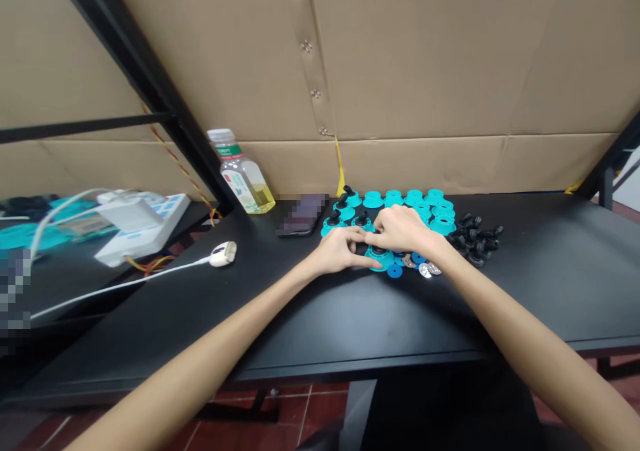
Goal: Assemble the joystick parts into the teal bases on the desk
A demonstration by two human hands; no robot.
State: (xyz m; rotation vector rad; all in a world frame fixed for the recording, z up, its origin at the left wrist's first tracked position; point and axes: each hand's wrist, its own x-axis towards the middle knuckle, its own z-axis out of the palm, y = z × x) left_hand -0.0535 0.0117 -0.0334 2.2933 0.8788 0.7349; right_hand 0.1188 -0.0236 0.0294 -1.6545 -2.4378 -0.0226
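Observation:
A turquoise flanged plastic ring [384,261] sits on the black table in front of me, a black part showing at its top. My left hand [340,249] grips its left side, with the thumb along the front of the flange. From above, my right hand [404,229] closes its fingers over the black part, most of which they hide. Beside it lie several blue discs [395,271] and perforated silver discs [425,270]. Just behind my left hand stand turquoise rings with black knobs [334,220] in them. More turquoise rings [443,223] without knobs are grouped behind my right hand.
Loose black knobs [476,239] are heaped right of the rings. A phone [303,215] and a tilted drink bottle [243,174] are at back left. A white cable ends in a small cream device [223,253]. Farther left is a white power strip [145,227]. Cardboard [425,71] walls the back.

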